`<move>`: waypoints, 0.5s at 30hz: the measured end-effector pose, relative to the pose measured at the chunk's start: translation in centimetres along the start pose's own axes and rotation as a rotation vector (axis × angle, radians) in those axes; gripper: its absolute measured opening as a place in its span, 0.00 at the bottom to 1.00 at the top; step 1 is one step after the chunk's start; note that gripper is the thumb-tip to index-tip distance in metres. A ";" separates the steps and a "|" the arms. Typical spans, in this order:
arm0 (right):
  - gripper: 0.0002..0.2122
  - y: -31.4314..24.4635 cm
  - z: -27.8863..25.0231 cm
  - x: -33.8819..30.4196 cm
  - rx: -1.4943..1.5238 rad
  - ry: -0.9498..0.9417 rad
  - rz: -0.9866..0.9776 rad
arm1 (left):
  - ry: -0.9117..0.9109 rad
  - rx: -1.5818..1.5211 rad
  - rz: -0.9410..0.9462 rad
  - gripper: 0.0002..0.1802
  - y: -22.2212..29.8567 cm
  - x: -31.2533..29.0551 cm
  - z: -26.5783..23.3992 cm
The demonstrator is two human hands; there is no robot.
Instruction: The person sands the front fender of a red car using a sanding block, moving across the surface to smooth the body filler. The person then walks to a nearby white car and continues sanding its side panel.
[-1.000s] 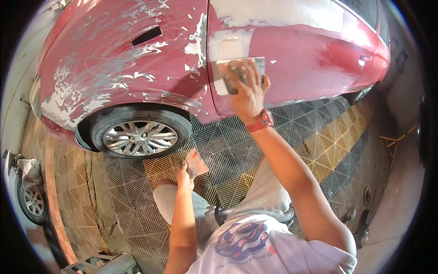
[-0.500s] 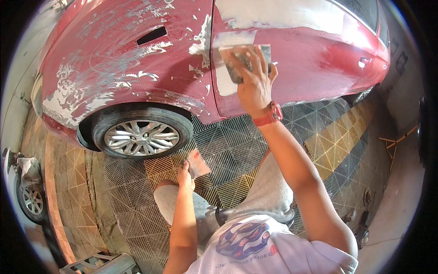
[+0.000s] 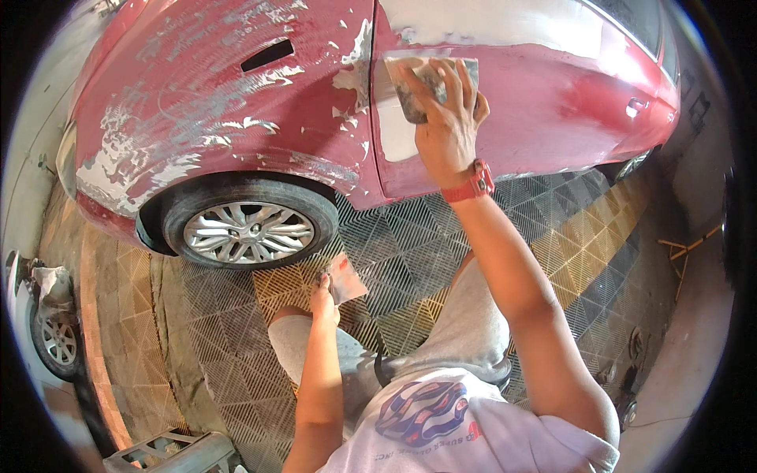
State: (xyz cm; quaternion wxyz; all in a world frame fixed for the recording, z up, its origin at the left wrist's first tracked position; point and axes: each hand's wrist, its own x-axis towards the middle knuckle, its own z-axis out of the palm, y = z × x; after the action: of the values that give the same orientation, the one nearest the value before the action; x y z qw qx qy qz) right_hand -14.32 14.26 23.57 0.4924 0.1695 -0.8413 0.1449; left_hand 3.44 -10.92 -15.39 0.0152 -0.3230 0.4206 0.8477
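Observation:
My right hand (image 3: 448,130), with fingers spread over its back, presses a flat rectangular spreader (image 3: 404,93) against the red car door (image 3: 536,102). Its blade, grey and smeared, covers part of a pale filler patch (image 3: 397,140) near the door's front edge. Low between my knees and the front wheel, my left hand (image 3: 322,303) pinches a thin, pale square plate (image 3: 348,281) by its edge. A reddish smear of paste shows on that plate.
The sanded front fender (image 3: 213,102) has white and grey patches and a dark slot. Below it sits the front wheel (image 3: 251,232). Ribbed floor tiles (image 3: 410,252) lie underneath. Another wheel (image 3: 57,339) stands far left, a yellow stand (image 3: 680,256) far right.
My right hand and the spreader have slid up the door a little, showing more of the filler patch beneath. My left hand keeps its hold on the plate.

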 end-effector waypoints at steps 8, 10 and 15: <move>0.41 -0.3 2.1 0.5 0.030 0.002 0.003 | -0.009 -0.007 0.037 0.34 0.4 -0.8 0.8; 0.41 -0.3 2.6 -0.3 0.016 -0.012 0.005 | -0.011 -0.003 0.032 0.34 0.7 -1.2 1.1; 0.39 0.4 4.4 -4.4 -0.044 -0.056 -0.012 | -0.001 0.015 0.055 0.32 1.3 -2.1 1.9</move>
State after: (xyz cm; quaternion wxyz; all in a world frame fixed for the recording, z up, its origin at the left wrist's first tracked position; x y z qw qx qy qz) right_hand -15.88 13.40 17.57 0.4734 0.1677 -0.8566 0.1184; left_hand 3.74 -9.91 -12.46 -0.0054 -0.3108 0.4354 0.8449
